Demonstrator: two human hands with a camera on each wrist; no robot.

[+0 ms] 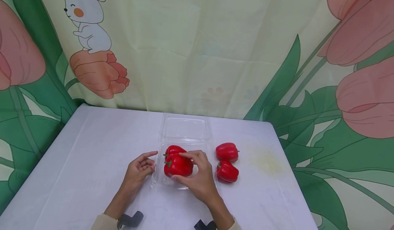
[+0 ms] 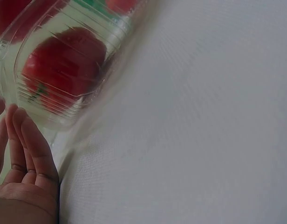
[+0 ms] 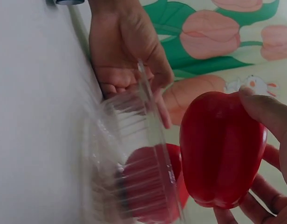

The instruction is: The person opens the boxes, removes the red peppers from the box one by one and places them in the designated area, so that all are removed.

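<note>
Fingers and thumb of the right hand (image 1: 199, 177) are curled around a glossy red bell pepper with a green stem (image 1: 179, 165), grasping it from opposite sides, its stem end towards the left hand (image 1: 140, 170). That pepper is held above the base of a clear plastic hinged container (image 1: 159, 181), raised over the rim in the right wrist view. Inside the base sits a second red bell pepper (image 1: 174, 150), partly hidden behind the held one; whether the two touch, I cannot tell. Beyond it, the container's transparent ribbed lid (image 1: 184, 129) lies folded back, open. The left hand is free of any pepper, its fingers loosely bent and the index finger extended, just beside the container's left wall; contact with the plastic is unclear. Right of the container, two more red bell peppers (image 1: 227, 172) lie close together on the white-covered table (image 1: 92, 148).
</note>
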